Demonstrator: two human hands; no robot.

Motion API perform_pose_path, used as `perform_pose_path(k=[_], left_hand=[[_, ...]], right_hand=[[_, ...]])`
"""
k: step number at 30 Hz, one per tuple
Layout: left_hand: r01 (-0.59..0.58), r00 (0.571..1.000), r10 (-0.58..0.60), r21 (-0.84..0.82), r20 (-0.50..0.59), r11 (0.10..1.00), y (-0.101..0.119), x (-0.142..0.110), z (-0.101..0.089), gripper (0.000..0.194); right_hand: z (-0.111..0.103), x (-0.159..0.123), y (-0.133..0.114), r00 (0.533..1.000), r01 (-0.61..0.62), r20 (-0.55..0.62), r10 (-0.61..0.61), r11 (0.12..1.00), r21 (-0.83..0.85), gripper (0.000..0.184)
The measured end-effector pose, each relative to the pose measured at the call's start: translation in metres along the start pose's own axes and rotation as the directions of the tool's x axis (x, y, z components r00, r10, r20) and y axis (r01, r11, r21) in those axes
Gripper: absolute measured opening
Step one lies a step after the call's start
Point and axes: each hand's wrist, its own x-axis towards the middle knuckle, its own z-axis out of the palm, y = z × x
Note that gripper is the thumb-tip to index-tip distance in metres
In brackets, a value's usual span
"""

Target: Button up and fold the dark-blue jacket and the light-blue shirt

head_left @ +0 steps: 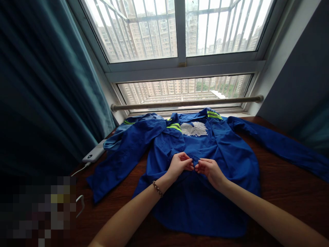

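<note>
A blue work jacket point(205, 216) with yellow-green reflective strips lies spread out, front side up, its collar end toward the window. Both hands meet over the middle of its front, fingertips almost touching. My left hand point(180, 165), with a braided bracelet at the wrist, is closed in a pinch on the jacket's front edge. From the other side my right hand point(210, 172) pinches the cloth there too. Any button or snap between the fingers is too small to make out. A white patch point(195, 129) shows inside the open neck.
Under the jacket is a dark brown wooden surface point(290, 206). A white power bank point(94, 151) with a white cable lies at the left, beside a sleeve and the blue curtain point(46, 85). Beyond the collar, a metal rail point(187, 103) crosses the window.
</note>
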Motion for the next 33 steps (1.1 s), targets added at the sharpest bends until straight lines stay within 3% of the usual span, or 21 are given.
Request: perform_pose_path(k=[4,12,15,18,20,23,27,33], left_hand=[[0.023,1.0,-0.023,0.005,-0.017,1.0,0.001,0.001,-0.001,0.027],[0.042,0.999,-0.043,0.02,0.013,0.999,-0.004,0.002,-0.001,0.035],[0.061,0.997,-0.061,0.015,0.043,0.998,-0.005,0.001,0.004,0.041],[0.049,0.999,-0.05,0.041,0.011,0.998,-0.007,-0.001,0.009,0.037],[0.05,0.998,-0.049,0.026,-0.028,0.998,-0.008,-0.002,0.011,0.034],[0.085,0.995,-0.087,-0.043,-0.042,0.995,-0.01,-0.003,0.01,0.031],[0.095,0.993,-0.099,-0.06,-0.059,0.994,-0.011,-0.002,0.007,0.028],[0.015,0.998,-0.017,-0.024,-0.059,1.0,-0.012,-0.001,0.007,0.025]], right_hand=[[-0.002,0.0,0.0,1.0,0.005,-0.006,-0.005,0.999,-0.033,0.019],[-0.002,0.0,0.001,0.994,0.081,-0.051,-0.101,0.949,-0.303,0.03],[0.0,-0.001,0.001,0.974,0.154,-0.078,-0.212,0.875,-0.46,0.027],[0.002,-0.005,0.002,0.931,0.26,-0.041,-0.363,0.737,-0.624,0.024],[0.003,-0.008,0.003,0.905,0.313,0.001,-0.426,0.662,-0.682,0.022],[0.003,-0.009,0.007,0.885,0.35,0.033,-0.465,0.615,-0.707,0.017],[0.002,-0.008,0.01,0.9,0.331,0.022,-0.435,0.65,-0.684,0.018],[-0.001,-0.001,0.008,0.977,0.157,-0.069,-0.2,0.904,-0.397,0.025]])
